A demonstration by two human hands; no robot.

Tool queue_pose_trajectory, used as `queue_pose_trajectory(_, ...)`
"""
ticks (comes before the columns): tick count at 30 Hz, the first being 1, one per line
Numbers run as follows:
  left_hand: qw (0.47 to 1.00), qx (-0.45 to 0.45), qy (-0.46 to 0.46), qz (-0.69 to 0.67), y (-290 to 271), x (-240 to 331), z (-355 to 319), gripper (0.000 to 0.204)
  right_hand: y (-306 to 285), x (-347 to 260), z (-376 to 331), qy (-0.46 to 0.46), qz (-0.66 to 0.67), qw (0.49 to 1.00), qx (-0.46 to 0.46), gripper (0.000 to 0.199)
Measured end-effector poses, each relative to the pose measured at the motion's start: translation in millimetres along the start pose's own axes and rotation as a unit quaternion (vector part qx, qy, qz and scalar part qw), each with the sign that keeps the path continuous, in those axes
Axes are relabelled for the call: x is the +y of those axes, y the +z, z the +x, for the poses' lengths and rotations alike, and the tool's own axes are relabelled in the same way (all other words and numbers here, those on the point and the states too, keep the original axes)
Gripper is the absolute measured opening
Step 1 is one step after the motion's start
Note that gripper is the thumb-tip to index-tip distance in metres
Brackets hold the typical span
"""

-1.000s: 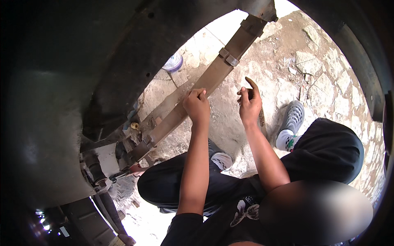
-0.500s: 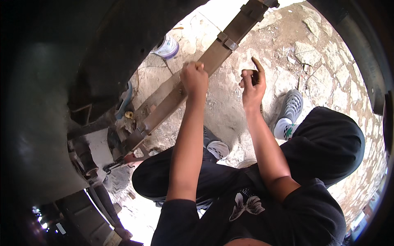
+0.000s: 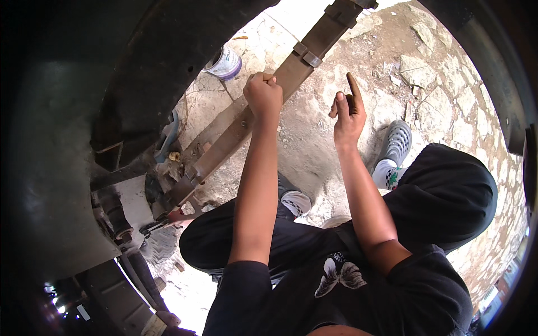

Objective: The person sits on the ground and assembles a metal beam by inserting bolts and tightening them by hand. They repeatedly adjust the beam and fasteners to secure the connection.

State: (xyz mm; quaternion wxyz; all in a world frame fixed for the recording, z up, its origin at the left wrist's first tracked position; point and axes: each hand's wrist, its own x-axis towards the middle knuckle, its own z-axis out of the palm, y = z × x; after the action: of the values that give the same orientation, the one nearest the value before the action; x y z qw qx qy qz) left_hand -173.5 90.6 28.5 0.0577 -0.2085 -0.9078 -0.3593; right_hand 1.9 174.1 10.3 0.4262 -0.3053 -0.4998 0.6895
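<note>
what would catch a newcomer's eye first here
Probably the long brown metal bar, running diagonally from the top centre down to the lower left, with the left hand in a fist in front of it; whether they touch is unclear. Next, the right hand, right of the bar, its darkened index finger pointing up. The white-and-purple tub stands out left of the bar's upper half.

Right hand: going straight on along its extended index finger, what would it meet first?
Likely the upper stretch of the long, flat, brown metal bar: the bare right hand points its index finger up and slightly left toward it. Depth is unclear, so it might pass above or below.
</note>
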Motion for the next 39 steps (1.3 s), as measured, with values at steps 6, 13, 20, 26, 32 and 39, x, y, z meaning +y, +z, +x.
queue_pose_trajectory(6,0.998,0.0,0.062,-0.007,-8,1,-43,0.004,-2,-4,7,-0.023,-0.005,1.0,0.009,0.056)
queue_pose_trajectory(13,1.0,0.027,0.007,-0.012,8,-3,-4,0.005,2,-2,-2,-0.006,0.011,1.0,0.005,0.053)
queue_pose_trajectory(20,0.999,0.024,0.026,-0.008,8,5,-20,0.003,-2,8,7,-0.022,0.021,0.999,0.018,0.052)
queue_pose_trajectory(26,1.0,0.01,0.023,-0.001,8,6,-16,0.003,5,5,5,0.002,0.001,1.0,0.024,0.049)
queue_pose_trajectory(32,0.998,0.03,0.048,-0.02,10,7,-18,0.003,5,6,5,0.016,0.033,0.999,0.032,0.049)
queue_pose_trajectory(39,0.996,0.035,0.074,-0.042,12,12,-25,0.007,-3,5,11,0.004,0.016,0.999,0.033,0.047)
